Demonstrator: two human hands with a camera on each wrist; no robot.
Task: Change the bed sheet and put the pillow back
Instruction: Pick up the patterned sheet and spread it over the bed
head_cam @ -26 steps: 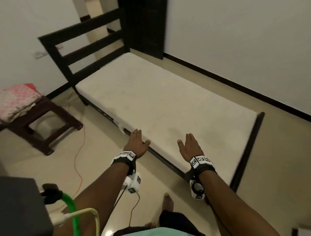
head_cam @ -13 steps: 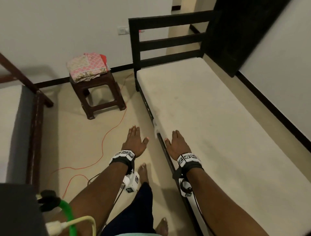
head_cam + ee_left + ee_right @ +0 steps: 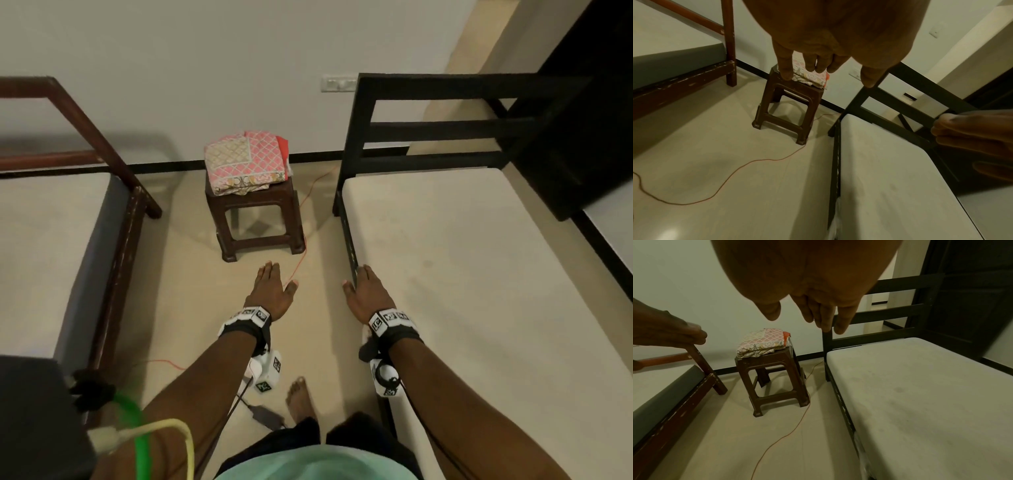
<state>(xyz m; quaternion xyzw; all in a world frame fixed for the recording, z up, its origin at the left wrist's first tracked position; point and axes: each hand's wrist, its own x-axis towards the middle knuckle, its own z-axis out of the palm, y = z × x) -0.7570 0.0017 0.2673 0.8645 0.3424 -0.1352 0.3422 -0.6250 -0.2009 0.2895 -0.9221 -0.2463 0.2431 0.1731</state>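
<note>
— Two hands out in front, both holding nothing. The left hand (image 3: 272, 291) hangs palm down over the floor (image 3: 191, 301) between the beds, fingers straight and close together, thumb out to the side.

— And the right hand (image 3: 368, 294)?

— Same pose, palm down, fingers together, thumb apart. In the head view it sits over the left edge of the mattress (image 3: 479, 291); whether it touches, I cannot tell. The right wrist view shows its fingers (image 3: 826, 318) hanging loose, nothing in them.

— Where is the sheet?

— Folded, pink with a lattice print, the sheet (image 3: 245, 161) lies on top of a brown stool (image 3: 255, 212) that stands on the floor near the wall, between the two beds. Something red (image 3: 282, 147) pokes out at its right side. Both hands are well apart from it.

— The bed?

— Black frame, slatted headboard (image 3: 431, 126) at the far end, bare pale mattress. No pillow shows in any view. A second bed (image 3: 51, 246) with a brown frame stands on the left.

— Anything on the floor?

— A thin orange cord (image 3: 301, 246) runs past the stool's right legs, under the left hand in the head view. One bare foot (image 3: 299, 397) stands below the wrists.
</note>
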